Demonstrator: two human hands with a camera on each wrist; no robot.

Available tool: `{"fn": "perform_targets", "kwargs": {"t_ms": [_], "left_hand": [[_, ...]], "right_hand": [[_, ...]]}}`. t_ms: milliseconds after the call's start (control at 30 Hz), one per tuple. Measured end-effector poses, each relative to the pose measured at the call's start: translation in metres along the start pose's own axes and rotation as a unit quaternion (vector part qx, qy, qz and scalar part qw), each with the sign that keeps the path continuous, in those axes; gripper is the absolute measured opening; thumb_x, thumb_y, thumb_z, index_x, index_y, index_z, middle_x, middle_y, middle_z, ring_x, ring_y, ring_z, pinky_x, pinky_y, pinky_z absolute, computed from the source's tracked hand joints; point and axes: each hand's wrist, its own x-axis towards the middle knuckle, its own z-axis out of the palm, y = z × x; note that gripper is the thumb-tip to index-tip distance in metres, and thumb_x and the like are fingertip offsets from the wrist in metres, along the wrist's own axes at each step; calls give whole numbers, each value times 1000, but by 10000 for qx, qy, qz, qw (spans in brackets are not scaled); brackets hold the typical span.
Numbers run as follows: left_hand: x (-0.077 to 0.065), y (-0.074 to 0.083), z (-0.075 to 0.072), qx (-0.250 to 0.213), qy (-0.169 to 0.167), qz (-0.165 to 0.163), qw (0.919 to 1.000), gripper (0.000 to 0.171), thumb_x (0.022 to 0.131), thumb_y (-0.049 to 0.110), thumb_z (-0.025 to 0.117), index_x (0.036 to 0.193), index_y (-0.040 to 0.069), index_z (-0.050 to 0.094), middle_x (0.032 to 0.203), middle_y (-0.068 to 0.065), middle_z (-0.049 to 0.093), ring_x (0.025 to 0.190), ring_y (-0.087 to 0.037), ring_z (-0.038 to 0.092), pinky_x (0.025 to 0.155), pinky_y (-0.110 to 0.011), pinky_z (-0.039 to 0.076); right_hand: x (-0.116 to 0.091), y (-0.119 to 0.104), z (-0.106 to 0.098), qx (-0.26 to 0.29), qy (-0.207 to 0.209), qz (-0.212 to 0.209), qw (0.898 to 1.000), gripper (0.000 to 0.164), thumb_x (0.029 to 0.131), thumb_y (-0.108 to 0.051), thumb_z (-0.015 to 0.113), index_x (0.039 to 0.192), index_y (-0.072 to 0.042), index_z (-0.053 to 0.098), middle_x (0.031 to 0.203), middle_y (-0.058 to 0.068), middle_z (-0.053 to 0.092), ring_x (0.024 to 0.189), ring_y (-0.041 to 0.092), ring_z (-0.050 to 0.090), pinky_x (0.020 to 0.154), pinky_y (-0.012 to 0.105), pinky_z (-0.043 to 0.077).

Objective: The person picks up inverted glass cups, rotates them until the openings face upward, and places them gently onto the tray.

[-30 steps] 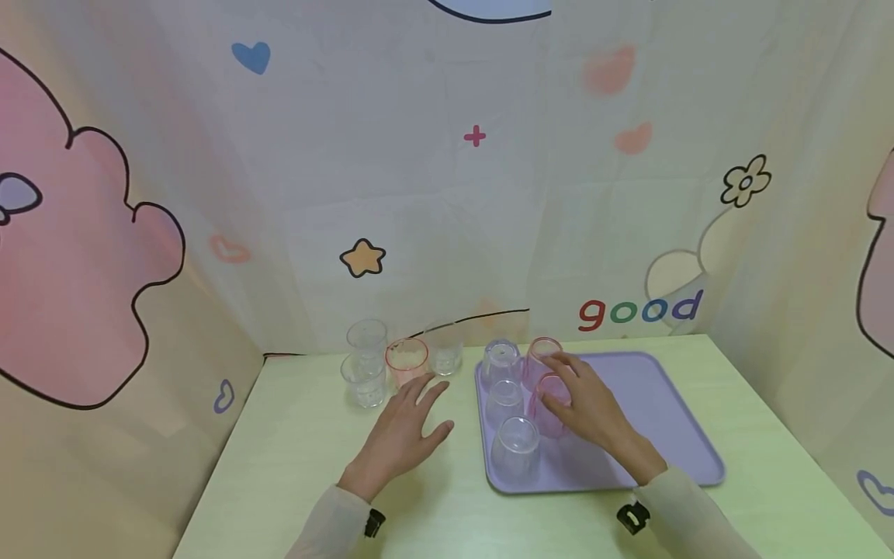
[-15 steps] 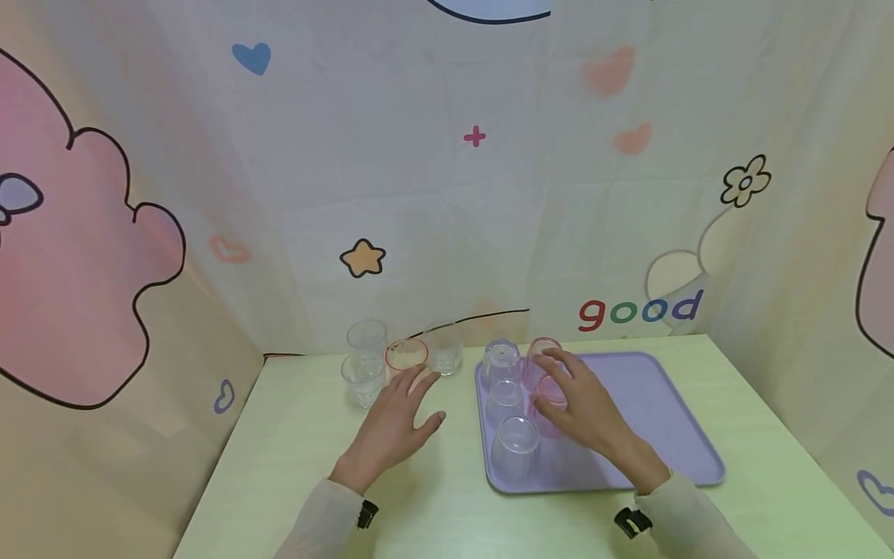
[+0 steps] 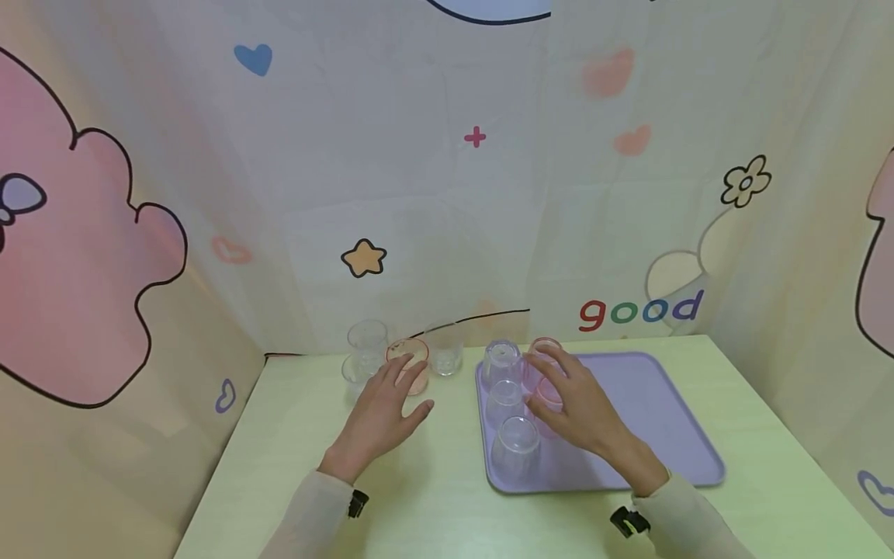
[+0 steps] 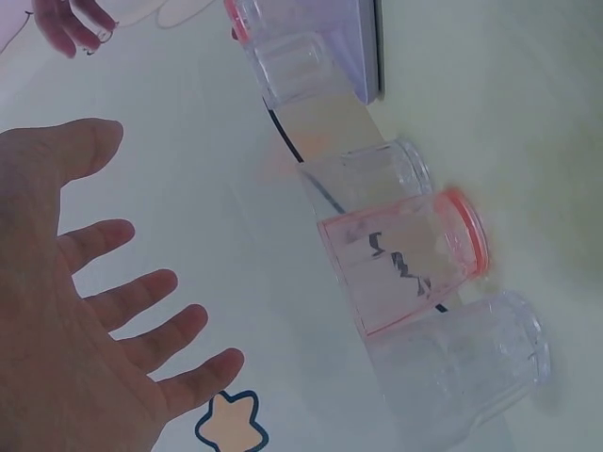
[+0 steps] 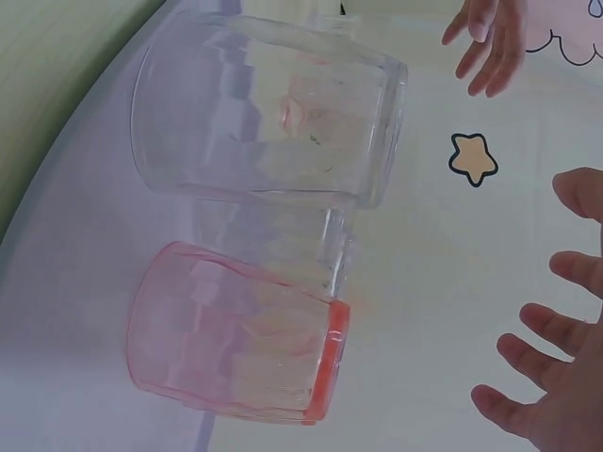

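My left hand point(image 3: 377, 415) hovers with spread fingers over the table, in front of a group of upright glasses. Among them are a pink-tinted glass point(image 4: 405, 264) and a clear glass point(image 4: 462, 367). Its fingers hold nothing in the left wrist view. My right hand point(image 3: 587, 407) is above the purple tray point(image 3: 649, 404), fingers apart, with a gap to the glasses below. Upside down on the tray stand a pink glass point(image 5: 236, 339), a large clear glass point(image 5: 264, 113) and several others. In the head view that hand partly covers the pink glasses.
Another clear glass point(image 3: 445, 357) stands upright near the back wall, between the left group and the tray. A printed curtain point(image 3: 433, 194) closes off the back and sides of the pale table point(image 3: 279, 466).
My left hand has drifted left and slightly back toward the upright glasses. The right hand has shifted a little left over the tray. The glasses have not moved.
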Motion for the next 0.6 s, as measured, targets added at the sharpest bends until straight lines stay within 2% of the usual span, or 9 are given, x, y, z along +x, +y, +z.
{"fn": "perform_targets", "kwargs": {"t_ms": [300, 600], "left_hand": [[1, -9, -8, 118, -22, -146, 9998, 60, 93, 39, 64, 146, 19, 45, 151, -10, 42, 140, -33, 39, 109, -53, 41], [6, -24, -10, 282, -30, -334, 9990, 61, 93, 40, 64, 146, 17, 46, 151, -13, 43, 139, -34, 40, 107, -57, 41]], "right_hand": [[2, -4, 1, -204, -59, 69, 9998, 58, 81, -30, 73, 134, -12, 57, 139, 12, 53, 129, 34, 50, 100, 59, 45], [8, -10, -1, -182, -137, -1, 9997, 58, 82, -32, 71, 135, -13, 57, 138, 11, 53, 130, 33, 49, 100, 59, 45]]}}
